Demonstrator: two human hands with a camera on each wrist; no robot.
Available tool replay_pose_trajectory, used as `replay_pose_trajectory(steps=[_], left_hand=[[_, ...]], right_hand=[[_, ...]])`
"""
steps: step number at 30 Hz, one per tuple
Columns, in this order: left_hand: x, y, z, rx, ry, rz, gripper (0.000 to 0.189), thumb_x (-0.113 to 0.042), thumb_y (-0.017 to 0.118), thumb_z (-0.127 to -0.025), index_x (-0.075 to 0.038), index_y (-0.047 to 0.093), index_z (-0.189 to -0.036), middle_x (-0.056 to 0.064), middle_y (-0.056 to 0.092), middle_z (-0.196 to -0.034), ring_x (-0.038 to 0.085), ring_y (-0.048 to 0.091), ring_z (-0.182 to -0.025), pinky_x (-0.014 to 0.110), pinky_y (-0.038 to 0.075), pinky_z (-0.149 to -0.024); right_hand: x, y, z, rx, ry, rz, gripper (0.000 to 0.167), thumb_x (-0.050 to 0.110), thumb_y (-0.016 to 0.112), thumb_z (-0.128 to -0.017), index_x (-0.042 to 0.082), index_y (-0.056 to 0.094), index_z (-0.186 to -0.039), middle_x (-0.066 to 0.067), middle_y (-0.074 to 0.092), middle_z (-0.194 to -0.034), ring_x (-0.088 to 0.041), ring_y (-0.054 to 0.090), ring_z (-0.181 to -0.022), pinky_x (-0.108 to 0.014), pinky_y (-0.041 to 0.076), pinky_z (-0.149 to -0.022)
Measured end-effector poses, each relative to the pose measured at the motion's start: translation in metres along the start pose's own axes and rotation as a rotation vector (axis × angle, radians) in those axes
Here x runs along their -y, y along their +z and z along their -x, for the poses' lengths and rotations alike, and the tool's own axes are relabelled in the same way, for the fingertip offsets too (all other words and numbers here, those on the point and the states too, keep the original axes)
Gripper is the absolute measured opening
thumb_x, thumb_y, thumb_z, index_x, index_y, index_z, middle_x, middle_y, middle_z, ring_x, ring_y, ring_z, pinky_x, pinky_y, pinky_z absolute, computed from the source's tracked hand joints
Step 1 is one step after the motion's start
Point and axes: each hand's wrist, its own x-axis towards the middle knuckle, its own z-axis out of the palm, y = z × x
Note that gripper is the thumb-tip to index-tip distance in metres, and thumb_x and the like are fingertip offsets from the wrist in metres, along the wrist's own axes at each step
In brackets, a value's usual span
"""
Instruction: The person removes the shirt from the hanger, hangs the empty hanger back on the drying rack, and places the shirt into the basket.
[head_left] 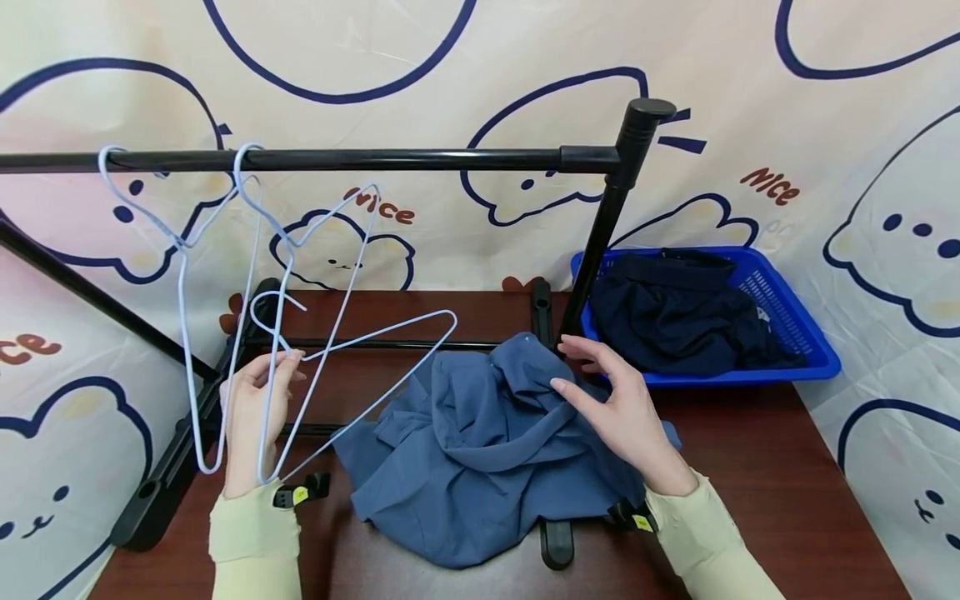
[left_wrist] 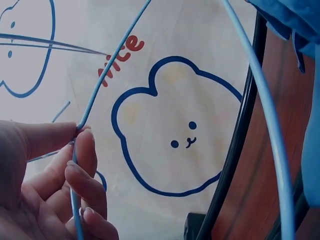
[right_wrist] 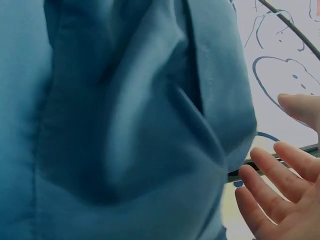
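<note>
A light blue wire hanger [head_left: 408, 322] is pinched near the base of its hook by my left hand [head_left: 258, 400]; the left wrist view shows thumb and fingertips closed on the wire [left_wrist: 90, 104]. A crumpled blue-grey garment [head_left: 487, 450] lies in a heap on the table, right of that hanger. My right hand [head_left: 618, 404] is spread at the garment's right side, its fingers apart. In the right wrist view the open fingers [right_wrist: 280, 182] stand beside the cloth [right_wrist: 150, 125] with nothing between them. Whether the thumb touches the cloth cannot be told.
Two more hangers [head_left: 183, 333] hang from the black rail [head_left: 420, 160] of a rack, in front of my left hand. A blue basket [head_left: 813, 346] with dark navy clothing [head_left: 667, 312] stands behind the rack's right post [head_left: 600, 242]. Black rack feet [head_left: 557, 546] rest on the brown table [head_left: 765, 483].
</note>
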Motion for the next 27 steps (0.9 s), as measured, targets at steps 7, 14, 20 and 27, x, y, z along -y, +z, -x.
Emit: replay_pose_trajectory(steps=[7, 14, 20, 27], left_hand=[[0.006, -0.007, -0.003, -0.03, -0.027, -0.052, 0.041, -0.049, 0.07, -0.095, -0.011, 0.077, -0.106, -0.007, 0.072, -0.075, 0.011, 0.056, -0.062, 0.024, 0.037, -0.055], [0.009, -0.011, -0.006, -0.026, -0.088, -0.038, 0.043, -0.052, 0.069, -0.094, -0.012, 0.074, -0.11, -0.009, 0.073, -0.079, 0.012, 0.058, -0.07, 0.024, 0.038, -0.061], [0.016, -0.014, -0.009, -0.026, -0.082, -0.004, 0.043, -0.047, 0.071, -0.095, -0.007, 0.075, -0.113, -0.013, 0.071, -0.074, 0.008, 0.057, -0.065, 0.02, 0.04, -0.056], [0.023, -0.016, -0.013, -0.048, -0.048, -0.042, 0.041, -0.038, 0.064, -0.101, -0.001, 0.072, -0.117, -0.016, 0.068, -0.07, 0.004, 0.056, -0.07, 0.02, 0.04, -0.061]], right_hand=[[0.015, -0.006, -0.007, -0.055, -0.079, 0.002, 0.054, 0.007, 0.079, -0.089, 0.017, 0.062, -0.139, 0.003, 0.061, -0.137, -0.022, 0.059, -0.117, -0.034, 0.046, -0.098], [0.037, -0.016, -0.02, -0.099, -0.189, 0.021, 0.059, 0.002, 0.082, -0.085, 0.016, 0.063, -0.138, 0.002, 0.061, -0.137, -0.022, 0.058, -0.114, -0.032, 0.044, -0.098], [0.053, -0.023, -0.034, -0.137, -0.329, 0.016, 0.049, 0.024, 0.077, -0.093, 0.009, 0.063, -0.138, -0.003, 0.061, -0.137, -0.028, 0.057, -0.118, -0.033, 0.044, -0.101], [0.074, -0.029, -0.053, -0.203, -0.483, 0.079, 0.055, 0.042, 0.068, -0.098, 0.0, 0.064, -0.132, -0.011, 0.061, -0.138, -0.029, 0.054, -0.127, -0.041, 0.041, -0.107]])
